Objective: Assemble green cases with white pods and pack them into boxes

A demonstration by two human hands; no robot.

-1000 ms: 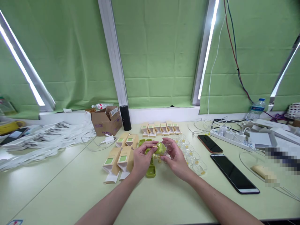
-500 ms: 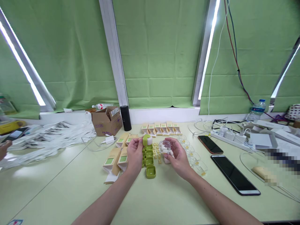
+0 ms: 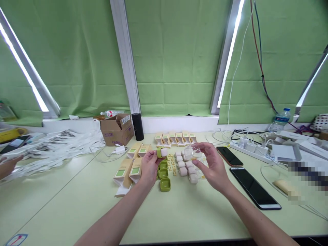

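My left hand [image 3: 148, 168] is closed around a small green square cup [image 3: 159, 153] with a pale rounded block [image 3: 164, 152] seated at its open side. Between the thumb and fingers of my right hand [image 3: 214, 167] is a clear plastic cover [image 3: 190, 152], held over the right-hand rows. Green square trays [image 3: 165, 185] stand in rows below my left hand, partly hidden by it. Small yellow pieces [image 3: 174, 167] lie beside them. Several pale blocks [image 3: 193, 178] sit under the cover. More clear covers [image 3: 204, 159] are partly hidden behind my right hand.
Open cardboard cartons [image 3: 123, 172] stand at left, with another row [image 3: 172, 138] at the back. A brown box [image 3: 116, 131] and black cylinder [image 3: 137, 127] are by the wall. Two phones [image 3: 253, 188] and a power strip [image 3: 252, 150] lie right. Another person's hand [image 3: 10, 165] shows far left.
My right hand has moved right with the clear cover, uncovering the pale blocks. The green cup and block in my left hand have turned slightly. The other person's hand reaches further in.
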